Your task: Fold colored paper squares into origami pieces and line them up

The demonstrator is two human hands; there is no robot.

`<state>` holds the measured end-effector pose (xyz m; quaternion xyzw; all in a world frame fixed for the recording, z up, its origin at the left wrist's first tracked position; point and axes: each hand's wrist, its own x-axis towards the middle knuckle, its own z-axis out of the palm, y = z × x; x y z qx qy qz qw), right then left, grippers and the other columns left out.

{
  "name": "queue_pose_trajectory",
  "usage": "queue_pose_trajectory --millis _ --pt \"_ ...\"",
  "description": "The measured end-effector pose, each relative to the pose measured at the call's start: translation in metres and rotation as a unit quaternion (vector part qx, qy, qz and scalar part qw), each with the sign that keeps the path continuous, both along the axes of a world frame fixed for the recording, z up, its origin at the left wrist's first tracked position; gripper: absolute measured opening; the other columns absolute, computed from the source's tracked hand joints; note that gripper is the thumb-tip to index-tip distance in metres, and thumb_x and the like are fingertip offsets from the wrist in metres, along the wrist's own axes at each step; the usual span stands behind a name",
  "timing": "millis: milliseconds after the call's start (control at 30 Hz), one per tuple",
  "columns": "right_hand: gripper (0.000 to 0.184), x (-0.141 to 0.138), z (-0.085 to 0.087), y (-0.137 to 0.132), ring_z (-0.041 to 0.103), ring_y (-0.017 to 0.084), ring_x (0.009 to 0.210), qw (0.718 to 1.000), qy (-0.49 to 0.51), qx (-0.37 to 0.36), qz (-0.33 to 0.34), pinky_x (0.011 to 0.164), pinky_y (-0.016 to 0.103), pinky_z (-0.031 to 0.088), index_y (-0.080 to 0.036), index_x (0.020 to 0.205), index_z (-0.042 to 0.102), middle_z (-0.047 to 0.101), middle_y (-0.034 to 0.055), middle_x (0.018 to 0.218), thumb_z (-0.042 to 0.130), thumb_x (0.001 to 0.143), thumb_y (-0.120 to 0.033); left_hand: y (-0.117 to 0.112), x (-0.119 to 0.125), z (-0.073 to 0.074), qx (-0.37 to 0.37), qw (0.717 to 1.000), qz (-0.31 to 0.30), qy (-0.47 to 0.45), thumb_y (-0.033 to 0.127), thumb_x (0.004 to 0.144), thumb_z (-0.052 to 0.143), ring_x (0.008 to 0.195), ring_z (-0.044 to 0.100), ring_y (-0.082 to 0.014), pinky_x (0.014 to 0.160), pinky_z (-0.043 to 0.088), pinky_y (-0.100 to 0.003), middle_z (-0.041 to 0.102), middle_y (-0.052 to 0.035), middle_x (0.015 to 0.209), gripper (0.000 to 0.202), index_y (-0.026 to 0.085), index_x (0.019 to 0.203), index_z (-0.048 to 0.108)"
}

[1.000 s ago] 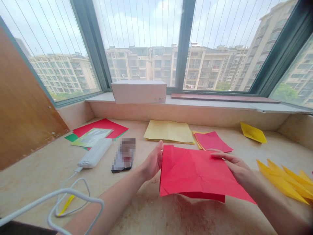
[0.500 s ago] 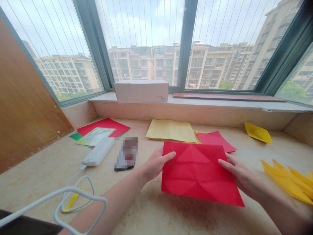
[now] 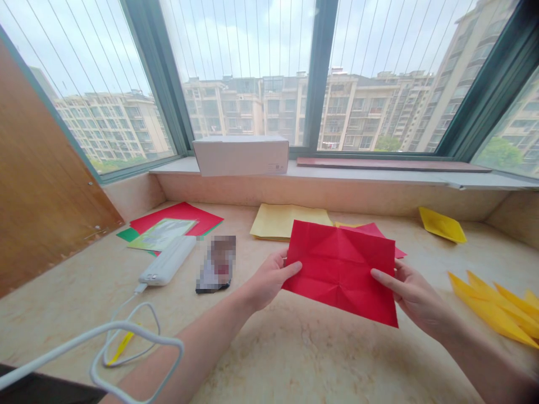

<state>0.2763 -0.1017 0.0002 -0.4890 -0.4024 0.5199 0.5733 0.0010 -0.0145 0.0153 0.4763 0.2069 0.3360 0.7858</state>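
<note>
A creased red sheet of paper (image 3: 341, 269) is held up above the stone counter, tilted with its right side lower. My left hand (image 3: 272, 278) pinches its left edge, thumb on the front and fingers behind. On the right edge my right hand (image 3: 415, 294) grips the same way, the thumb lying over the front face. Fold lines cross near the middle of the sheet. Behind it, partly covered, lie more red paper (image 3: 374, 229) and a stack of pale yellow paper (image 3: 290, 221).
Folded yellow paper pieces (image 3: 492, 306) lie at the right, with a yellow folded paper (image 3: 442, 224) farther back. At left are a white power bank (image 3: 168, 261), its cable (image 3: 138, 328), a blurred-out phone-like object (image 3: 217, 264) and red sheets (image 3: 177, 216). A white box (image 3: 240, 157) stands on the sill.
The red sheet has risen and turned, its lower edge now slanting down to the right. Both hands still grip its sides.
</note>
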Motion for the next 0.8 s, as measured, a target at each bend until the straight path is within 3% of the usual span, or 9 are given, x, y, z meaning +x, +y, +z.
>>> queue_pose_trajectory --millis 167,367,467,633,800 --pt "0.050 -0.003 -0.002 0.001 0.069 0.036 0.109 1.000 -0.024 -0.001 0.010 0.085 0.047 0.062 -0.028 0.123 0.065 0.072 0.0090 0.121 0.081 0.077 -0.041 -0.005 -0.002 0.005 -0.015 1.000 0.011 -0.019 0.025 0.081 0.076 0.097 0.073 -0.0269 0.086 0.055 -0.036 0.074 -0.0121 0.112 0.047 0.019 0.125 0.062" --pt "0.055 -0.007 -0.004 0.002 0.074 0.034 0.096 0.999 -0.040 0.018 -0.029 0.076 0.044 0.065 -0.030 0.124 0.062 0.076 0.0074 0.113 0.082 0.074 -0.043 -0.007 -0.002 0.002 -0.012 1.000 -0.006 -0.023 0.021 0.081 0.075 0.113 0.066 -0.0293 0.095 0.052 -0.040 0.068 -0.0102 0.125 0.058 0.026 0.135 0.055" --pt "0.056 -0.008 -0.006 0.002 0.076 0.033 0.089 0.999 -0.027 0.018 -0.042 0.071 0.043 0.066 -0.031 0.123 0.063 0.077 0.0062 0.108 0.084 0.073 -0.042 -0.005 -0.001 0.000 -0.010 1.000 -0.014 -0.011 0.022 0.082 0.073 0.114 0.065 -0.0298 0.096 0.052 -0.041 0.069 -0.0103 0.124 0.054 0.026 0.134 0.058" --pt "0.040 -0.008 -0.008 -0.001 0.075 0.033 0.092 0.998 -0.044 0.029 -0.038 0.080 0.045 0.064 -0.029 0.109 0.076 0.079 0.0056 0.103 0.081 0.074 -0.047 -0.003 -0.002 -0.002 0.008 0.999 -0.048 0.021 0.026 0.085 0.070 0.115 0.065 -0.0310 0.098 0.049 -0.045 0.072 -0.0108 0.118 0.042 0.024 0.127 0.066" --pt "0.047 -0.015 -0.003 -0.006 0.073 0.034 0.097 0.996 -0.060 0.037 -0.051 0.082 0.046 0.063 -0.028 0.115 0.074 0.078 0.0057 0.103 0.080 0.074 -0.049 -0.004 -0.004 0.001 0.015 0.998 -0.051 0.012 0.031 0.087 0.069 0.119 0.063 -0.0299 0.098 0.049 -0.042 0.072 -0.0090 0.121 0.042 0.028 0.129 0.065"
